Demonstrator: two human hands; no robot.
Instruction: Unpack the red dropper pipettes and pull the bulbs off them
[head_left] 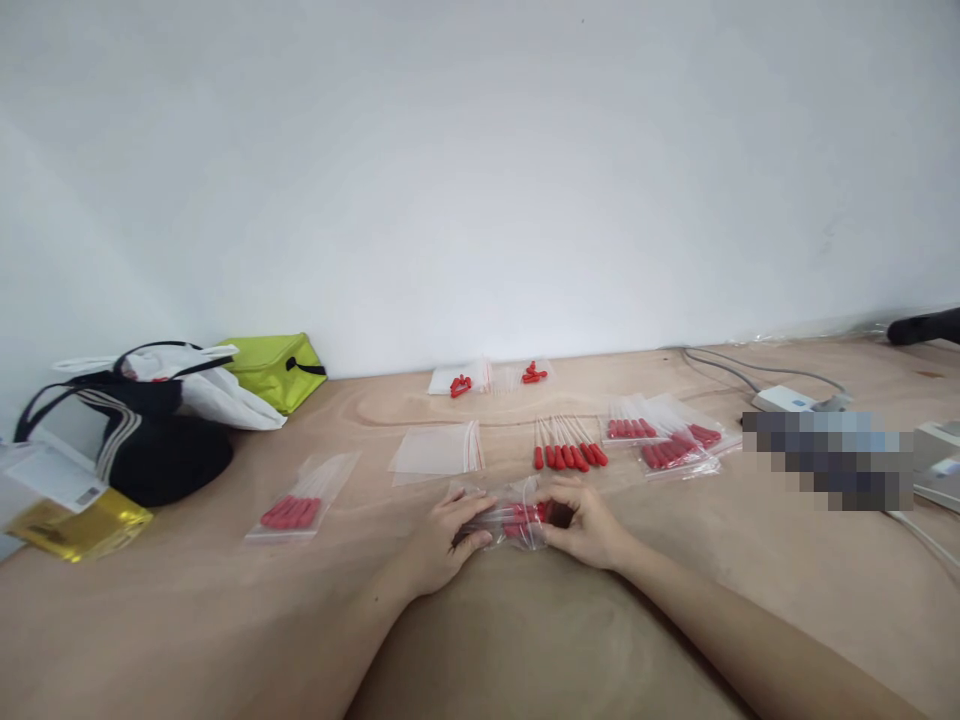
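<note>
Plastic bag [501, 516]: while its left side is pinched in half-curled fingers of the left hand [441, 535], its right is gripped likewise by the right hand [589, 525].
Red-tipped sticks [568, 458]: laid on the desk [697, 530] beyond the bag.

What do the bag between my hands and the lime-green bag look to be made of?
Zip bag: clear, glossy thin plastic, by its see-through, crinkled film. Lime-green bag: matte, probably coated fabric, judging by its soft folds.

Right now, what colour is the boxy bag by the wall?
Lime green: the boxy bag, best seen in the head view.
</note>
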